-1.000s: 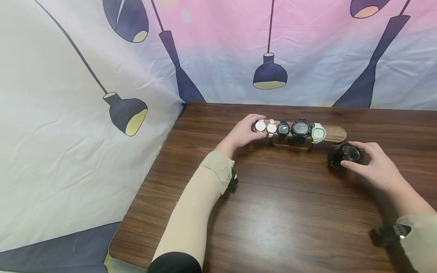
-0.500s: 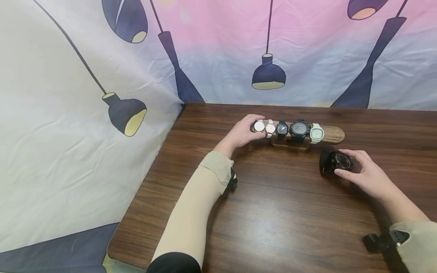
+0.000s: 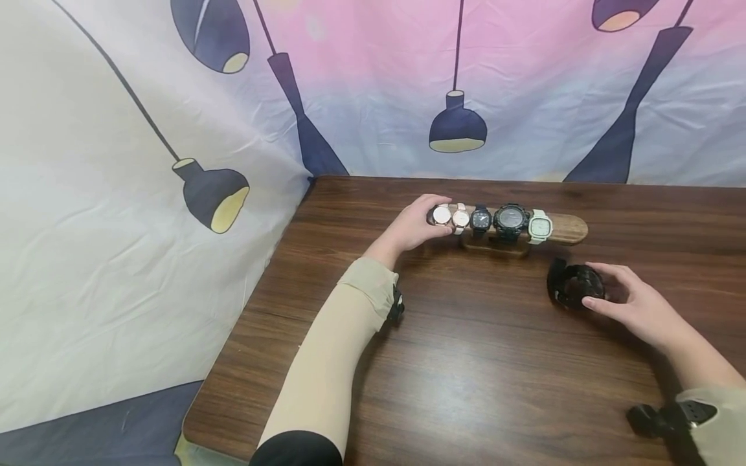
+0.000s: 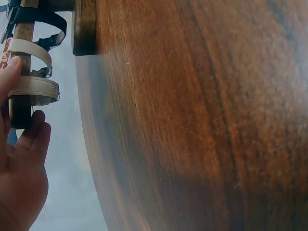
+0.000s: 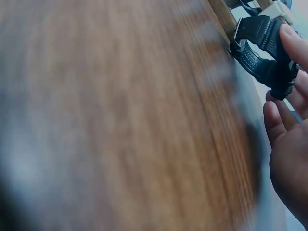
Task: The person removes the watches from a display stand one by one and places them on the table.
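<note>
Over wood-grained table (image 3: 466,362), right grip (image 3: 640,309) pinching looped black watch (image 3: 585,279) — left grip (image 3: 411,226) holding round-ended wooden stand (image 3: 570,230).

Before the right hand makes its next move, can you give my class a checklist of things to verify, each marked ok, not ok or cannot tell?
1. Black wristwatch secure in the right hand: ok, held between the fingers.
2. Wooden watch stand steadied: ok, the left hand grips its left end.
3. Room on the bar: ok, bare wood shows right of the white square watch.
4. Strap shaped into a loop: ok, in the right wrist view.
5. Buckle fastened: cannot tell.
6. Black wristwatch on the bar: not ok, it is held apart, nearer the person.
</note>
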### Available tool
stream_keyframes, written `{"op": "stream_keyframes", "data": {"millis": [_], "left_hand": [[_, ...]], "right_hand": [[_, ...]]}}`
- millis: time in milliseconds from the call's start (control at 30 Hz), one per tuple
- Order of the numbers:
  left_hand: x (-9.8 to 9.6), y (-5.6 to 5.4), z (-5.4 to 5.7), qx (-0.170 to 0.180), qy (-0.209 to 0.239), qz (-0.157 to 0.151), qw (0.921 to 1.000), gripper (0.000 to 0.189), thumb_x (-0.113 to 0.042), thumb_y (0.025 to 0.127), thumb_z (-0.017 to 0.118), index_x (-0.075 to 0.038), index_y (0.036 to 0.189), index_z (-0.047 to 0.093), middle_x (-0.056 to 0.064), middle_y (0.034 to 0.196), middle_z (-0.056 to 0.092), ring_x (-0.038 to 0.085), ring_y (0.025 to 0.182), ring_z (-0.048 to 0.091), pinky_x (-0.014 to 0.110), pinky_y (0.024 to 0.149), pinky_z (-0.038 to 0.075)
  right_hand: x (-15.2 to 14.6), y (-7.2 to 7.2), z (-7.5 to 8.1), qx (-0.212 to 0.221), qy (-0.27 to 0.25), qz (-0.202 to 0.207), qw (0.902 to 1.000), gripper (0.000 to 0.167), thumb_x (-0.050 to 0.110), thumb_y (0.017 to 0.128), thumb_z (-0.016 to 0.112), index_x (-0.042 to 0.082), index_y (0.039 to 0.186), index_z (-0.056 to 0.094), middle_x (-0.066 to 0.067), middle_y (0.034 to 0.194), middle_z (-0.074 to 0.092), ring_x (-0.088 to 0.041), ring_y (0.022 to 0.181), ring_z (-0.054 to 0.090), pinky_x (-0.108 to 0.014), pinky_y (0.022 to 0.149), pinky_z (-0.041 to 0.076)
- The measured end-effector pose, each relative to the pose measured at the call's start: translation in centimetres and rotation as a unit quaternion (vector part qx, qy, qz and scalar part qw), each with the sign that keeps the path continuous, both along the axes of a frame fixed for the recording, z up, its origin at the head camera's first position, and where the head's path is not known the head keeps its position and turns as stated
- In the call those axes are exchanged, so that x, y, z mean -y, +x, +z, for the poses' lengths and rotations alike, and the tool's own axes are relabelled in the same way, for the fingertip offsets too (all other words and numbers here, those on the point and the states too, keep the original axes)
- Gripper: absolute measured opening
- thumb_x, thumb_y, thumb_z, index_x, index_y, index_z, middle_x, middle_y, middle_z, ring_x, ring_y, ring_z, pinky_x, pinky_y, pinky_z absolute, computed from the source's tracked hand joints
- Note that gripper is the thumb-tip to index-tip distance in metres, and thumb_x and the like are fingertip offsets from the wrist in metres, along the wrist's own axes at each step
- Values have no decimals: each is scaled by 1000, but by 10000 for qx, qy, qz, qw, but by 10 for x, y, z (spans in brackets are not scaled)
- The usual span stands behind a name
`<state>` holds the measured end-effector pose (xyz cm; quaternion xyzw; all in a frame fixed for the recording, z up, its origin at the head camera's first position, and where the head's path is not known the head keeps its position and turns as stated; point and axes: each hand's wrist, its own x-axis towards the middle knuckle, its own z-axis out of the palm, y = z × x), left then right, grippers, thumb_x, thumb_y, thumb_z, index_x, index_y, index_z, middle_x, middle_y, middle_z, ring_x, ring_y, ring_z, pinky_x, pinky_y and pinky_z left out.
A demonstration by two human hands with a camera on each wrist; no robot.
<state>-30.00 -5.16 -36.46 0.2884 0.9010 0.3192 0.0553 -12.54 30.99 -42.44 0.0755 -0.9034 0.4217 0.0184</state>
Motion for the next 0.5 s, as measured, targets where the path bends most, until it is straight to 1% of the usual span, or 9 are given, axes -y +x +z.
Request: {"op": "stream_keyframes", "data": {"millis": [67, 100, 133, 200, 300, 400, 500], "left_hand": [[-1, 0, 1, 26, 20, 3, 10000, 62, -32, 83, 71, -17, 138, 46, 0, 141, 40, 12, 127, 38, 25, 103, 30], [-1, 0, 1, 26, 16, 3, 10000, 62, -32, 83, 71, -17, 138, 46, 0, 141, 40, 12, 127, 38, 26, 103, 30], [-1, 0, 1, 29, 13, 6, 10000, 62, -32, 83, 71, -17, 138, 46, 0, 141, 40, 12, 127, 38, 26, 103, 30], [-1, -1, 0, 14, -11, -2, 10000, 62, -33, 84, 71, -18, 139, 46, -1, 141, 40, 12, 127, 38, 26, 103, 30], [-2, -2, -1, -43, -27, -13, 10000, 61, -33, 84, 70, -18, 138, 46, -1, 141, 40, 12, 127, 38, 27, 103, 30], [-1, -3, -1, -72, -52, 2, 10000, 62, -34, 84, 71, -18, 138, 46, -1, 141, 40, 12, 126, 39, 28, 103, 31], [-1, -2, -1, -76, -90, 34, 9999, 62, -34, 83, 71, -19, 138, 46, -2, 141, 40, 12, 126, 39, 28, 103, 32]], "right_hand": [[-3, 2, -1, 65, 12, -27, 10000, 64, 18, 87, 68, 0, 139, 36, 14, 116, 41, 18, 87, 44, -7, 68, 37], [-4, 2, -1, 95, 10, -21, 10000, 64, 18, 87, 68, 0, 139, 36, 13, 117, 41, 17, 87, 45, -7, 67, 37], [-6, 3, -2, 120, 16, -12, 9999, 65, 19, 87, 68, 0, 140, 35, 9, 119, 43, 16, 88, 44, -8, 67, 37], [-8, 4, -2, 144, 25, -13, 9999, 65, 19, 87, 68, -1, 140, 35, -1, 121, 45, 14, 87, 45, -8, 68, 37], [-10, 6, -3, 183, 15, -5, 9998, 66, 18, 87, 67, 0, 141, 33, -13, 123, 43, 14, 88, 44, -8, 68, 37], [-10, 8, -4, 225, 11, -29, 9997, 67, 18, 88, 67, 2, 142, 32, -11, 123, 42, 14, 88, 43, -7, 69, 37], [-11, 9, -5, 201, -31, 15, 9998, 68, 16, 87, 67, 2, 143, 32, -10, 123, 42, 13, 88, 44, -7, 69, 37]]}}
